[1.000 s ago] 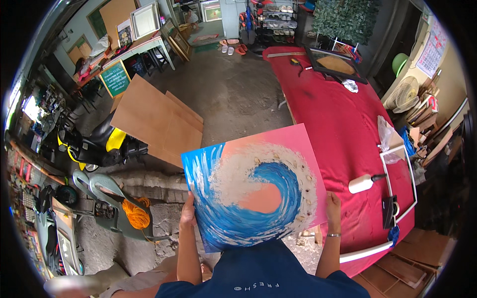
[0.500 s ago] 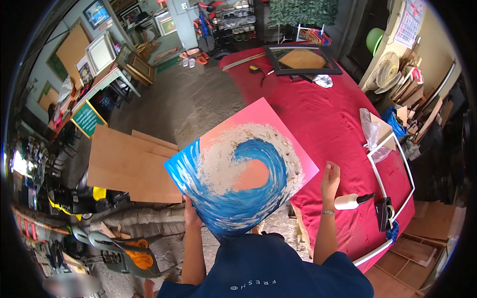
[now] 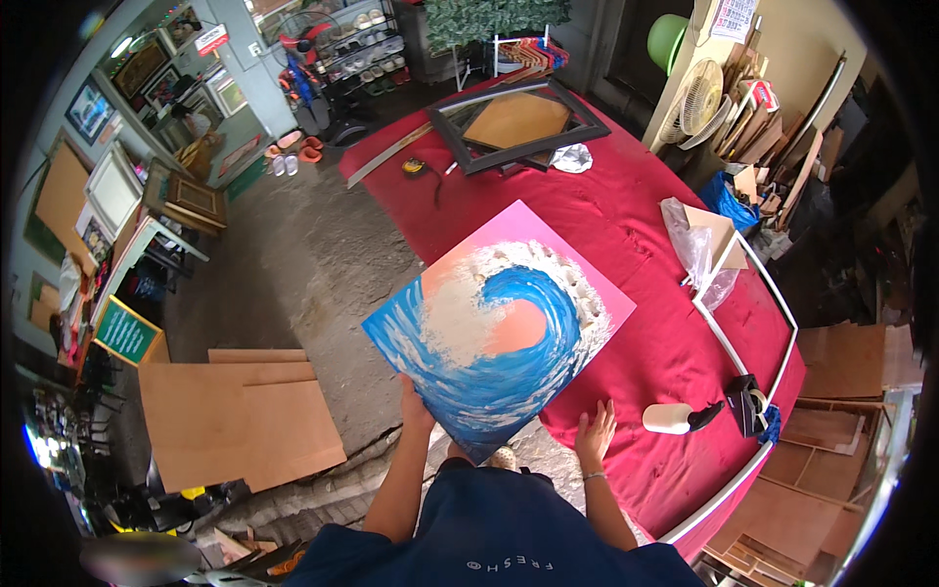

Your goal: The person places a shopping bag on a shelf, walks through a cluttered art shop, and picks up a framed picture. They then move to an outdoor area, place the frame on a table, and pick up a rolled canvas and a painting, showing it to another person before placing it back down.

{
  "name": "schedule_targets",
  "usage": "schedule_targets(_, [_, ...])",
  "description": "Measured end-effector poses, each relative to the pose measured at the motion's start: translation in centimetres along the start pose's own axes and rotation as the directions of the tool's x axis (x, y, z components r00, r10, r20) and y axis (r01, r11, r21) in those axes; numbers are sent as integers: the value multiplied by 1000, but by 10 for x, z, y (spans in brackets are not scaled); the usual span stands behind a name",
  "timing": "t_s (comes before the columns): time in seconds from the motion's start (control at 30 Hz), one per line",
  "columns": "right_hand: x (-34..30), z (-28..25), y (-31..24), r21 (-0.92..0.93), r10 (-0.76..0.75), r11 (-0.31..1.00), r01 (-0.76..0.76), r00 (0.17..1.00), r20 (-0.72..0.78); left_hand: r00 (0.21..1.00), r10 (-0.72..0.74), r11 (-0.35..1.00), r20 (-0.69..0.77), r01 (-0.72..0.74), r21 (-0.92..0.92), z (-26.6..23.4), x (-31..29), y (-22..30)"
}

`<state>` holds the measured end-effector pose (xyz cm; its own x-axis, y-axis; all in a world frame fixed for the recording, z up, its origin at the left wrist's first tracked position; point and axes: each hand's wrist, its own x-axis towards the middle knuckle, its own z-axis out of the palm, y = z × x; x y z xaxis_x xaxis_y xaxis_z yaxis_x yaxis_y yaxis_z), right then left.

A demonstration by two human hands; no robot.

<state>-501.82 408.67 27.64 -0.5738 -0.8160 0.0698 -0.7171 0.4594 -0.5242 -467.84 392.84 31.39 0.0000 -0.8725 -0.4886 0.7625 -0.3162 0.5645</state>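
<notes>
A square canvas painting (image 3: 501, 331) of a blue wave with textured white foam on a pink and orange ground is tilted cornerwise before me. My left hand (image 3: 416, 403) grips its lower left edge; the fingers behind it are hidden. The painting overlaps the near left part of a table under red cloth (image 3: 641, 333). Apart from the painting, my right hand (image 3: 595, 432) is over the cloth near the table's edge, fingers stretched out and holding nothing. To the right of that hand lies a white bottle with a black top (image 3: 668, 419).
At the table's far end lie a dark frame (image 3: 447, 130), a tape measure (image 3: 415, 168) and a long ruler (image 3: 389, 155). A black box (image 3: 747, 405) and a white frame (image 3: 719, 338) are on the right. Brown boards (image 3: 240, 421) stand at the left.
My view has turned to the right. My right hand has gone down and left toward the table edge, its curled fingers now stretched out. My left hand still holds the painting.
</notes>
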Motion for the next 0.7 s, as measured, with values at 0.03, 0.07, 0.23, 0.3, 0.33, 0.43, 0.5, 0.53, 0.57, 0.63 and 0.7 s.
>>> schedule_targets(0.03, [0, 3, -7, -30, 0, 1000, 0, 1000, -16, 998, -56, 998, -3, 56, 1, 13, 22, -5])
schedule_targets(0.07, [3, 8, -12, -75, 15, 997, -19, 999, -51, 994, -111, 994, -7, 111, 2, 26, 45, -9])
schedule_targets(0.23, [4, 13, -18, -220, 31, 974, -47, 997, -77, 975, -206, 978, 82, 203, 53, 33, 114, -43])
schedule_targets(0.3, [5, 14, -19, -234, 42, 970, -59, 996, -75, 976, -212, 968, 41, 204, 144, 37, 128, -47])
schedule_targets(0.33, [6, 14, -23, -218, 60, 973, -76, 995, -77, 972, -234, 958, 13, 228, 176, 30, 132, -45])
schedule_targets(0.43, [8, 14, -24, -226, 66, 971, -80, 995, -69, 942, -335, 924, 35, 321, 209, 23, 135, -42])
schedule_targets(0.5, [8, 17, -25, -232, 69, 969, -82, 996, -65, 908, -412, 891, 78, 383, 242, 18, 135, -38])
schedule_targets(0.53, [9, 15, -25, -228, 70, 970, -83, 996, -63, 889, -448, 871, 95, 411, 268, 10, 137, -37])
schedule_targets(0.57, [9, 14, -26, -224, 72, 971, -84, 996, -61, 867, -485, 850, 111, 438, 294, 3, 140, -37])
schedule_targets(0.63, [9, 14, -25, -215, 85, 972, -98, 994, -67, 856, -512, 827, 80, 465, 317, 2, 144, -36])
schedule_targets(0.7, [12, 10, -25, -206, 99, 972, -113, 992, -76, 855, -511, 821, 87, 456, 343, 9, 138, -35])
